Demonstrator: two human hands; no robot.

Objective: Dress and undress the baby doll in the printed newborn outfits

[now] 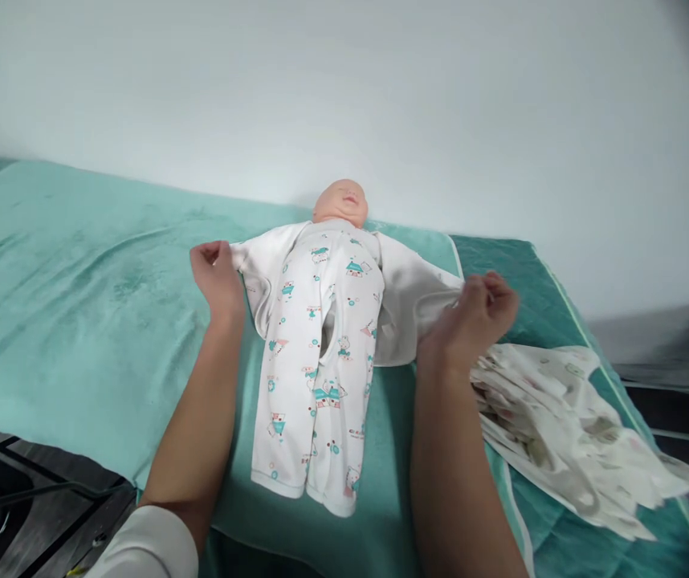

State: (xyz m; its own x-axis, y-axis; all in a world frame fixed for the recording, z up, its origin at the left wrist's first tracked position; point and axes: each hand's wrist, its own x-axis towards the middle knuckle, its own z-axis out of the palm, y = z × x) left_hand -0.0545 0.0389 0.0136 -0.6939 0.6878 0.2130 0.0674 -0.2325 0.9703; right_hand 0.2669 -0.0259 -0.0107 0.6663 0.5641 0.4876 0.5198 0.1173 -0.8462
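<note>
A baby doll (pixel 340 202) lies on its back, head toward the wall. White printed baby pants (pixel 314 377) cover its front from the chest down, legs pointing toward me. Beneath them a white baby shirt (pixel 408 297) is spread out to both sides. My left hand (pixel 215 269) pinches the shirt's edge at the left, pulling it outward. On the other side, my right hand (pixel 483 309) is closed on the shirt's right edge, which stretches taut from the doll. The doll's arms and legs are hidden by the clothes.
A light green cloth (pixel 79 305) covers the table, with a darker green sheet (pixel 495 257) under it at the right. Crumpled white printed baby clothes (pixel 579 433) lie beside my right forearm. The white wall (pixel 260 96) rises directly behind. Black metal legs (pixel 49 474) show at lower left.
</note>
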